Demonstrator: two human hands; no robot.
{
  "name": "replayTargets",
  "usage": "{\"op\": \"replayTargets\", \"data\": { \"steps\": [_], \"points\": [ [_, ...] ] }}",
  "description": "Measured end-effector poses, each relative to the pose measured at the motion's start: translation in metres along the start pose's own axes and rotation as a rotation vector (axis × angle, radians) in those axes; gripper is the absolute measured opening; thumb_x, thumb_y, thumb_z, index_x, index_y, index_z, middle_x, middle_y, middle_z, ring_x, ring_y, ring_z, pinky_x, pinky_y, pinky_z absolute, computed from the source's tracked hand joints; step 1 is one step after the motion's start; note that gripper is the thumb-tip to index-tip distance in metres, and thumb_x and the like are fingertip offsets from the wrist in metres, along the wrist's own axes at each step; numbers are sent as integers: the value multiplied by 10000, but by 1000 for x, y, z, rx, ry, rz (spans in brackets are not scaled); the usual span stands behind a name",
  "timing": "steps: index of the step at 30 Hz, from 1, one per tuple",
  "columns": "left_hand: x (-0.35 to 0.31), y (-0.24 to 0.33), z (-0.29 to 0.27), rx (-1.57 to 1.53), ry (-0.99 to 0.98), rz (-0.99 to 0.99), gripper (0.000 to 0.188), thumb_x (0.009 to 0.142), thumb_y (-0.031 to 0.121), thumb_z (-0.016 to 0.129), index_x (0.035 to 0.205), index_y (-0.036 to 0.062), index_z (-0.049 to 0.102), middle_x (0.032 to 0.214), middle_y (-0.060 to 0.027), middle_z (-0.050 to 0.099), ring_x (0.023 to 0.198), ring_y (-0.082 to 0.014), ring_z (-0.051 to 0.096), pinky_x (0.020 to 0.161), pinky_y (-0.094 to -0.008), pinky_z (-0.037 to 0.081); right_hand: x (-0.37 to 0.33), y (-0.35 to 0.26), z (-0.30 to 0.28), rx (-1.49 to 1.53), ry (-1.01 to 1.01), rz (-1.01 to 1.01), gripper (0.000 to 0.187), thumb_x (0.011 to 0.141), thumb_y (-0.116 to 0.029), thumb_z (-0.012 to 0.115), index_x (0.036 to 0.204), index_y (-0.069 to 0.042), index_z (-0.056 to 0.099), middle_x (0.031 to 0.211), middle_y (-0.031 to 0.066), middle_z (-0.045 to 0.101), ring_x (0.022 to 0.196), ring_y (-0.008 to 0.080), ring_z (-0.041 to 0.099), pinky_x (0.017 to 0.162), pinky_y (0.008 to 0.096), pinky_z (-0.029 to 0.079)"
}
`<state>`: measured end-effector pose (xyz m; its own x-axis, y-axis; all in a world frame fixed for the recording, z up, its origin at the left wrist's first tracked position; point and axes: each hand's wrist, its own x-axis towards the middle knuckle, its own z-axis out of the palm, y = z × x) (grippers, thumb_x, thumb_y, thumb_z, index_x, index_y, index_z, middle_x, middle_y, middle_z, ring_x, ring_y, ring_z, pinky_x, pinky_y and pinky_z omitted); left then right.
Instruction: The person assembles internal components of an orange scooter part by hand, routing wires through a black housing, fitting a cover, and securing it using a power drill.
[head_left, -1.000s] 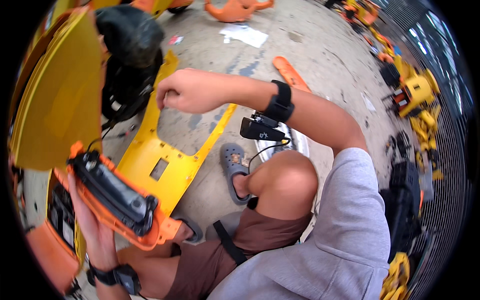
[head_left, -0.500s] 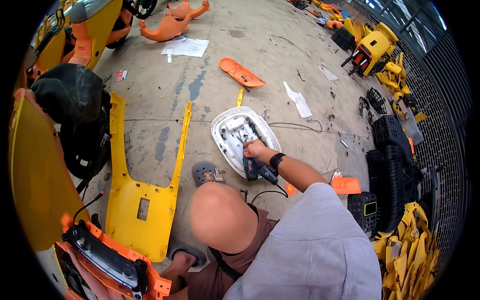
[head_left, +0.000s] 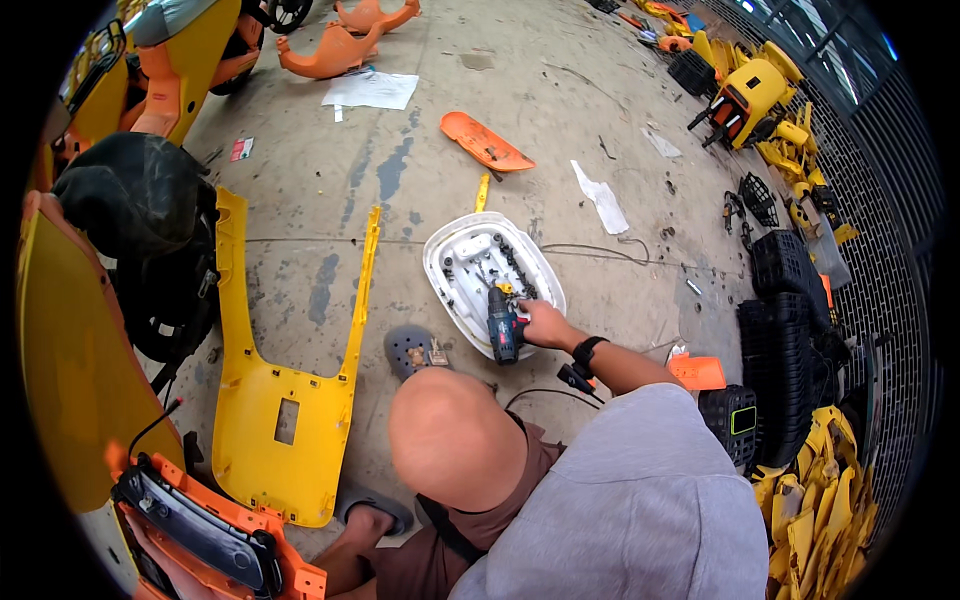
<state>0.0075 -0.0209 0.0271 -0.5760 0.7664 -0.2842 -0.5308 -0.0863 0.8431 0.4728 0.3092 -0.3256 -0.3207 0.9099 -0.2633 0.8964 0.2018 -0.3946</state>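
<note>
My right hand is closed round the grip of a dark power drill. The drill lies over the near part of a white tray, its front end pointing away from me. Inside the tray are several dark screws and small fittings. A black block with a cable shows below my right wrist; whether it joins the drill is hidden. At the lower left is an orange frame with a black lamp unit. My left hand is not visible.
A yellow U-shaped panel lies left of my knee. An orange curved cover and white paper lie beyond the tray. Black crates and piled yellow panels line the right side. Yellow vehicle bodies stand far left.
My right hand has shifted from the drill's front end to its grip. The drill has turned so its front points away, and the black block has moved right and nearer.
</note>
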Motion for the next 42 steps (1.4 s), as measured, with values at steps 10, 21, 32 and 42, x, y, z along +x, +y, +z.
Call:
{"op": "replayTargets", "data": {
  "steps": [10, 21, 32, 42],
  "points": [
    [23, -15, -57, -353, -65, 22, 541, 1033, 485, 509, 1471, 168, 515, 1436, -32, 588, 1290, -237, 573, 1113, -410, 443, -14, 0, 15, -227, -15, -55, 629, 680, -314, 813, 1231, -58, 649, 966, 212, 721, 940, 393, 691, 855, 491, 536],
    [35, -11, -4, -390, 242, 190, 503, 1068, 469, 457, 1434, 133, 542, 1405, -30, 606, 1277, -206, 572, 1119, -371, 428, 13, -133, -140, 1118, -8, -234, 256, 813, -49, 686, 1058, 10, 644, 889, 59, 679, 827, 185, 674, 780, 339, 544],
    [27, -5, -2, -214, 56, 225, 708, 990, 653, 467, 1393, 75, 543, 1268, -84, 659, 1141, -194, 644, 985, -365, 540, -39, -371, -240, 689, -261, -862, 217, 879, -85, 739, 1086, -57, 682, 929, 18, 689, 828, 144, 667, 766, 296, 544],
    [11, 0, -23, -172, 80, 329, 639, 954, 512, 540, 1388, 42, 541, 1258, -102, 662, 1114, -205, 656, 996, -375, 534, -78, -445, -196, 439, -230, -1536, 353, 819, -136, 815, 1138, -51, 691, 945, 112, 718, 778, 293, 705, 712, 343, 573]
  ]
}}
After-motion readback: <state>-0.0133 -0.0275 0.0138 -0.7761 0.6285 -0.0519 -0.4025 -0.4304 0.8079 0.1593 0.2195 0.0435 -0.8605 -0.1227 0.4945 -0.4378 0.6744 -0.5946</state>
